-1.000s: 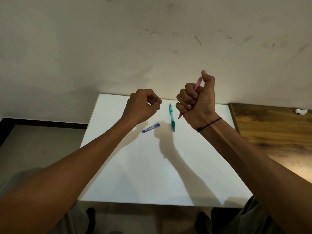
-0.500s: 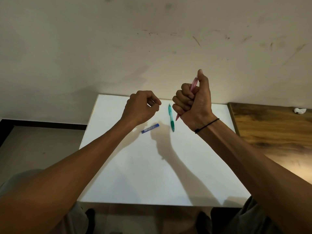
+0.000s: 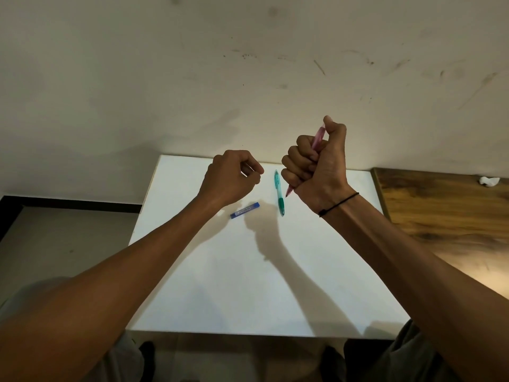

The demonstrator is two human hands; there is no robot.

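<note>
1. The white counter lies beneath both raised hands.
2. The right hand is a fist clamped round a pink pen, thumb on its top end and tip poking out below.
3. The left hand is curled, thumb against forefinger; anything pinched is too small to tell.
4. A teal pen lies between the hands.
5. A blue tube lies just below the left hand.

Pink pen, teal pen, blue tube, white table.
</note>
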